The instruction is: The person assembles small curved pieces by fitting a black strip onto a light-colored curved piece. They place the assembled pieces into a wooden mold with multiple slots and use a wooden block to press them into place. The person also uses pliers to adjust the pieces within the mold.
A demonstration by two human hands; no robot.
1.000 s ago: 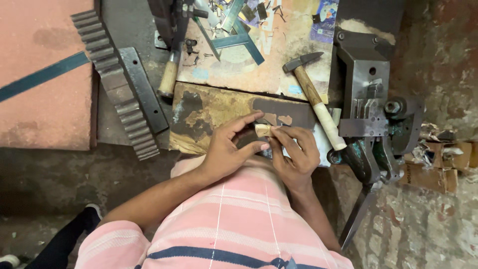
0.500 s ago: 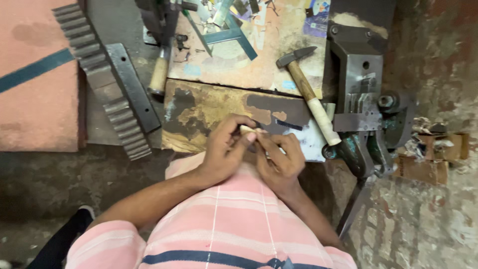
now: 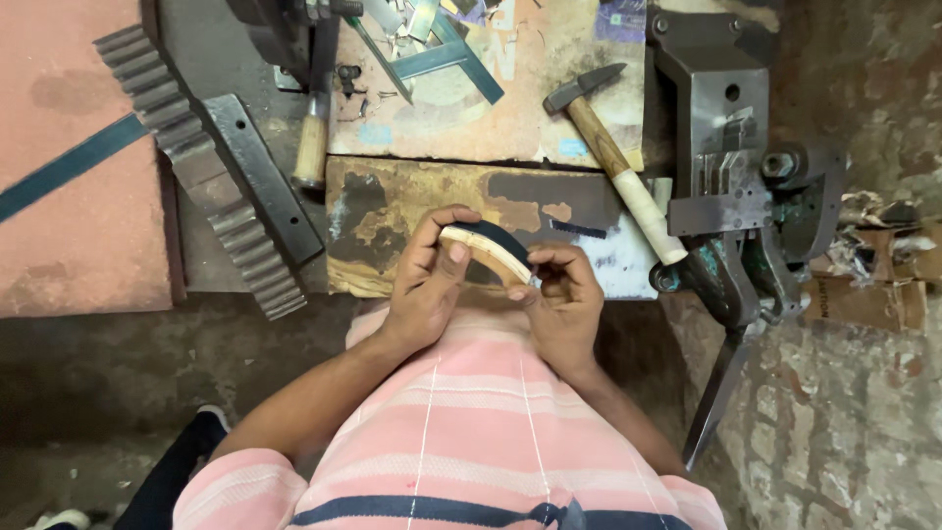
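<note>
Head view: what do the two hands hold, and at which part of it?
Both hands hold one curved pale wooden strip with a dark upper face. The left hand pinches its left end; the right hand pinches its right end.

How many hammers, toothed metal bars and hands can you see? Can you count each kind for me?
Hammers: 2, one with a pale handle and one with a short wooden handle.
Toothed metal bars: 1.
Hands: 2, left hand and right hand, both holding a curved strip.
Total: 5
</note>
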